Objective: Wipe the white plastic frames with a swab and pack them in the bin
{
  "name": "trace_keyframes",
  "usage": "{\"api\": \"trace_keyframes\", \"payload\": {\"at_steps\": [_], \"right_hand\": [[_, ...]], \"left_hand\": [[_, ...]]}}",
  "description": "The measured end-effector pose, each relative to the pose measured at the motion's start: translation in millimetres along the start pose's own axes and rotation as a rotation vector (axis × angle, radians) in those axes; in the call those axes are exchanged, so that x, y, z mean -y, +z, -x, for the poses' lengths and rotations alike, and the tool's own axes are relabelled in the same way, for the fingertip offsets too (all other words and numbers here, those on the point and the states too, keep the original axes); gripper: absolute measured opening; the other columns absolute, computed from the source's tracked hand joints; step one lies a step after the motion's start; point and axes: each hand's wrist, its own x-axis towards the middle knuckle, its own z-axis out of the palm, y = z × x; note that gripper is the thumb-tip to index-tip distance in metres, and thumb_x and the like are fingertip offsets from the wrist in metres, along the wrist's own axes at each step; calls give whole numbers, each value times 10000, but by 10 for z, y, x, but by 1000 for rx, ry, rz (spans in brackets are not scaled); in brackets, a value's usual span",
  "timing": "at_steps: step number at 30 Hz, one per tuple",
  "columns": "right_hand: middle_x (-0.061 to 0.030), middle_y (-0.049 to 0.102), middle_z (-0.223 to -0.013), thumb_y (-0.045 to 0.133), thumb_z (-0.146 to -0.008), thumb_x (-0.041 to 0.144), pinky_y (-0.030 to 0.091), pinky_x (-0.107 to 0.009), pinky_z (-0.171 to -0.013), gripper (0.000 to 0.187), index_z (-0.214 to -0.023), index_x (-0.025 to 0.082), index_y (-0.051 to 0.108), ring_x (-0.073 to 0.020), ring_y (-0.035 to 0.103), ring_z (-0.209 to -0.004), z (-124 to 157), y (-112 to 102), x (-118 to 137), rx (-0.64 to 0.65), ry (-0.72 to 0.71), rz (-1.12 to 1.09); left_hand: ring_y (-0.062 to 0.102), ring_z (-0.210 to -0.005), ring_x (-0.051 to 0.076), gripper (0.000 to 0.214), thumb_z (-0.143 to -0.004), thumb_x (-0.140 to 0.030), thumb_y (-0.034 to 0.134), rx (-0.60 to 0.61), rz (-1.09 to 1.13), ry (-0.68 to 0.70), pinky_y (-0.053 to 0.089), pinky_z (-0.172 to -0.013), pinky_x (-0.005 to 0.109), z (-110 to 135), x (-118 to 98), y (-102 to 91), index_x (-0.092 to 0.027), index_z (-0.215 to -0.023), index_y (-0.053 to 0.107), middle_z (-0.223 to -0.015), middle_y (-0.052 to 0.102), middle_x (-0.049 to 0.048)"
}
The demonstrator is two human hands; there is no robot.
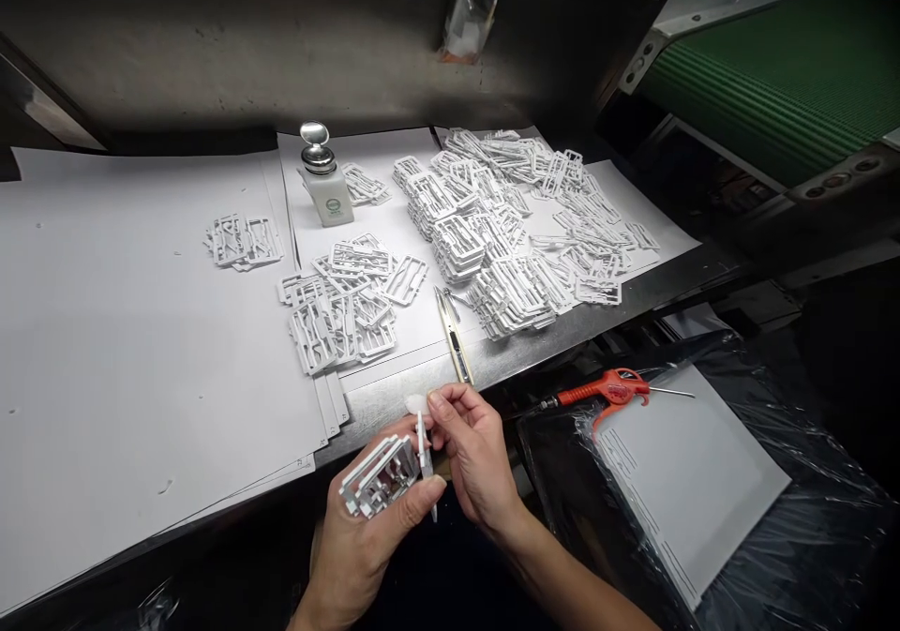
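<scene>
My left hand [366, 537] is closed round a small stack of white plastic frames [380, 476], held edge-up below the table's front edge. My right hand [474, 453] pinches a single white frame [423, 443] standing on edge against that stack, with a small pale wipe or pad [414, 403] showing just above the fingers. More white frames lie in a loose heap [348, 307] on the paper ahead of my hands, a small pile [245, 240] to the left, and a big heap [506, 228] at the right.
A utility knife [454, 336] lies on the metal table edge near my hands. A white pump bottle [324, 181] stands at the back. A red air gun [608, 389] rests on a plastic-lined bin holding a white sheet [689, 472]. A green conveyor [787, 78] is at upper right.
</scene>
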Motion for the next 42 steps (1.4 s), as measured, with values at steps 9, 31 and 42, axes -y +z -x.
{"api": "trace_keyframes", "payload": {"at_steps": [9, 31, 42], "right_hand": [[-23, 614, -741, 520, -876, 346, 454, -213, -613, 243, -814, 142, 636, -111, 548, -663, 11, -28, 123, 111, -152, 459], [41, 561, -629, 413, -907, 378, 403, -194, -473, 214, -1009, 196, 459, -91, 523, -487, -297, -317, 507, 273, -153, 883], [-1, 585, -767, 357, -954, 332, 398, -226, -637, 252, -994, 204, 570, -118, 529, -662, 164, -274, 839, 568, -258, 1002]], "left_hand": [[550, -1082, 258, 361, -728, -252, 698, -125, 10, 30, 472, -894, 316, -32, -164, 21, -213, -1080, 629, -1146, 628, 65], [572, -1065, 244, 190, -730, -249, 698, -208, -491, 281, 404, -986, 367, 115, -309, -14, -236, -911, 642, -1125, 634, 36], [538, -1098, 257, 269, -735, -154, 681, -110, -647, 476, 386, -1002, 431, 101, -255, -8, -244, -979, 613, -1132, 610, 47]]}}
